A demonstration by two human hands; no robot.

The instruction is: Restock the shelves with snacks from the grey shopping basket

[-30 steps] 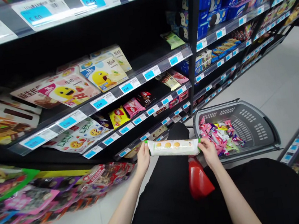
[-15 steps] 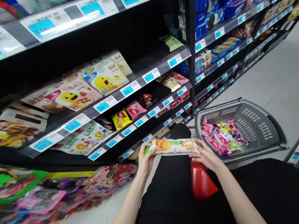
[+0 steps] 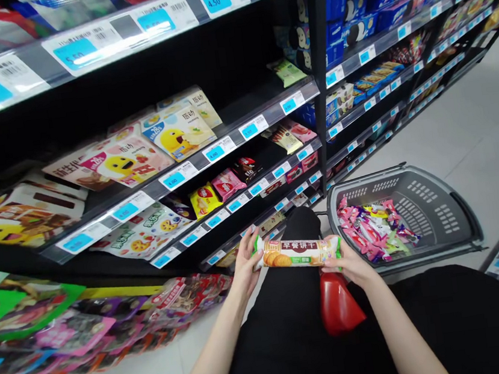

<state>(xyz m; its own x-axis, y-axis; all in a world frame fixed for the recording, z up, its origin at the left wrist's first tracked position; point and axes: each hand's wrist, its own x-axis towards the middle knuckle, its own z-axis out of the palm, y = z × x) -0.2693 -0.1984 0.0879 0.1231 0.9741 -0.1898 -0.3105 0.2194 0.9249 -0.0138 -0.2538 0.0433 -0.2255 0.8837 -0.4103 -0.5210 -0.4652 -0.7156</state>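
A long pack of biscuits (image 3: 298,251), white with green ends and pictures of round biscuits, lies level across my lap between both hands. My left hand (image 3: 246,261) grips its left end, while my right hand (image 3: 348,263) closes on the right end. Dark lettering shows on the side turned towards me. Just below my right hand is a glossy red item (image 3: 340,303), lying against my black clothing; I cannot make out what it is, nor whether the hand touches it.
A grey shopping basket (image 3: 433,204) with several small wrapped sweets (image 3: 375,229) stands on the floor at right. Shelves with price tags hold boxed snacks (image 3: 127,156) ahead and blue biscuit packs (image 3: 359,25) further right. Hanging snack bags (image 3: 76,329) crowd the lower left.
The biscuit pack has been turned about its length, so a different printed side with large lettering now faces me. Both hands still hold its ends.
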